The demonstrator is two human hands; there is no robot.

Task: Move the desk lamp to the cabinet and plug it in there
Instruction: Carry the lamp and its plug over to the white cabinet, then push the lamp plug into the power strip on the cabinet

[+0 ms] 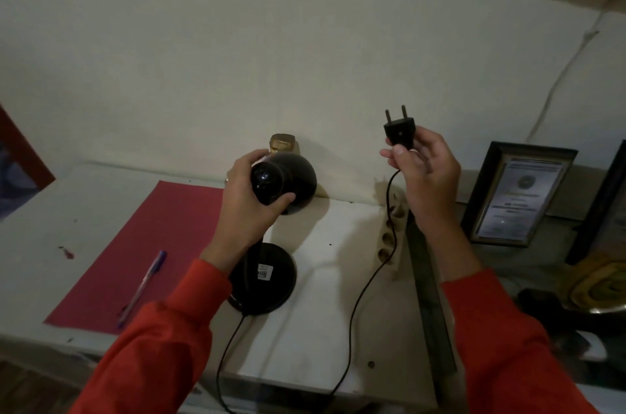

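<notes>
A black desk lamp stands on a white surface, its round base near the front. My left hand grips the back of the lamp's head. The black two-pin plug is held up with its pins pointing upward, pinched in the fingers of my right hand. From the plug the black cord hangs down, loops past the front edge and runs back to the base. A white power strip with several sockets lies just right of the lamp, below my right hand.
A red sheet with a purple pen lies to the left. A small gold object stands at the wall behind the lamp. Framed certificates lean at the right, beside a golden dish. A white cable runs up the wall.
</notes>
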